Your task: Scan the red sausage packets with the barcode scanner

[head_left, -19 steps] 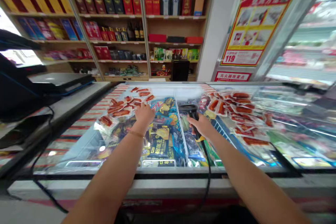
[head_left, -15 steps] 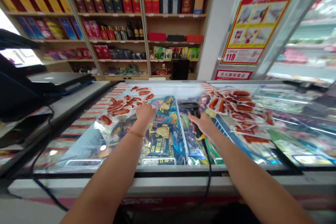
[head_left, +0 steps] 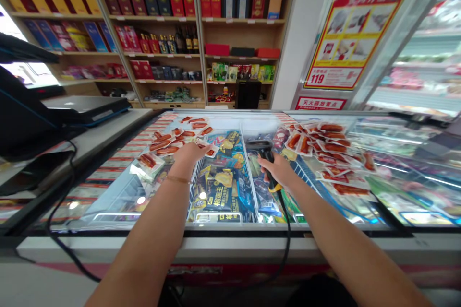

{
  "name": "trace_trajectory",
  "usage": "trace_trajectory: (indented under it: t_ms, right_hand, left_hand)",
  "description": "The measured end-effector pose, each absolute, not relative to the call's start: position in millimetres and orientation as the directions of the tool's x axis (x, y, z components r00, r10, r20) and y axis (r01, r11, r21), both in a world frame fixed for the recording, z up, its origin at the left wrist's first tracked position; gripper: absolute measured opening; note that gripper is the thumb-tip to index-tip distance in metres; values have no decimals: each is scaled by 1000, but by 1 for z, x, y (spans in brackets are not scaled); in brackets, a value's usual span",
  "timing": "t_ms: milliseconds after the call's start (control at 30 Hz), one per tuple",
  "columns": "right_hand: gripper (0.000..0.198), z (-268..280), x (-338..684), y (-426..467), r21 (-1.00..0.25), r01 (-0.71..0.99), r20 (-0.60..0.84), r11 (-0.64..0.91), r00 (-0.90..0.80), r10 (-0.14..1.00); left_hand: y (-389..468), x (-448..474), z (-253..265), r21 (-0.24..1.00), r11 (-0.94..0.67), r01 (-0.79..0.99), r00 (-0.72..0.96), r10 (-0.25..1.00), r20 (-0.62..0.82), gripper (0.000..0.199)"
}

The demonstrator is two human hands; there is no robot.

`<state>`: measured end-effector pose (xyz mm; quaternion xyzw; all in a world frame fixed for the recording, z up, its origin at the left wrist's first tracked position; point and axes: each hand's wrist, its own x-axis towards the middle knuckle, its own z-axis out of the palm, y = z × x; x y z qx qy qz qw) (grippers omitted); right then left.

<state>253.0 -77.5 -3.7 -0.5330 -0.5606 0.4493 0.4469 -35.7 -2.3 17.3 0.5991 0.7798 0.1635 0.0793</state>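
My left hand (head_left: 189, 153) is over the glass lid, its fingers closed on the edge of a small clear packet of red sausage (head_left: 210, 150). Around and beyond it lies a loose group of similar sausage packets (head_left: 163, 143). Wrapped round the handle of a black barcode scanner (head_left: 265, 156) is my right hand (head_left: 279, 169). The scanner's head points left, toward the packet, and its cable hangs down over the freezer's front edge. To the right of the scanner, a denser pile of sausage packets (head_left: 331, 148) rests on the glass.
Under the glass, wire baskets (head_left: 248, 177) hold bagged frozen goods. A black machine with a flat plate (head_left: 84, 105) stands on the left counter, with a dangling cable (head_left: 54, 216). Shelves of boxes (head_left: 173, 0) and a red poster (head_left: 355, 24) are behind the freezer.
My left hand has moved a little left, and a sausage packet now shows at its fingertips. My right hand and the scanner have hardly moved.
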Motion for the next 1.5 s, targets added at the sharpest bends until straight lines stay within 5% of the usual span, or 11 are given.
trace_trajectory:
  t_ms: [100, 300, 500, 600, 733, 933, 1133, 1367, 1500]
  right_hand:
    - [29, -5, 252, -77, -980, 198, 24, 32, -41, 999]
    - [32, -6, 252, -78, -979, 205, 9, 16, -35, 999]
    - [29, -2, 250, -82, -977, 212, 8, 15, -33, 999]
    - [28, -1, 250, -83, -975, 223, 5, 13, -37, 999]
    - [27, -2, 250, -83, -970, 241, 15, 21, -27, 1000]
    - [28, 0, 249, -85, -967, 252, 13, 21, -31, 999]
    - [29, -1, 249, -85, -969, 244, 19, 26, -28, 999]
    - [29, -3, 252, -82, -963, 267, 35, 47, -53, 998]
    - [30, -4, 253, -81, -960, 278, 27, 40, -49, 998]
  left_hand:
    - [-2, -28, 15, 317, 245, 916, -269, 963, 32, 66]
    - [7, -26, 3, 363, -31, 931, -26, 988, 151, 54]
    - [10, -25, -1, 478, -46, 877, -27, 989, 146, 50]
    - [7, -20, 4, 509, -62, 859, 2, 993, 119, 32]
    - [3, -16, 14, 457, -5, 889, -74, 985, 153, 53]
    - [10, -28, 4, 383, 95, 919, -233, 914, 332, 49]
    - [26, -30, -12, 313, -9, 950, -66, 971, 230, 44]
    - [27, -23, -6, 372, -103, 923, 33, 981, 189, 42]
    - [21, -26, 2, 431, -85, 898, 38, 992, 118, 22]
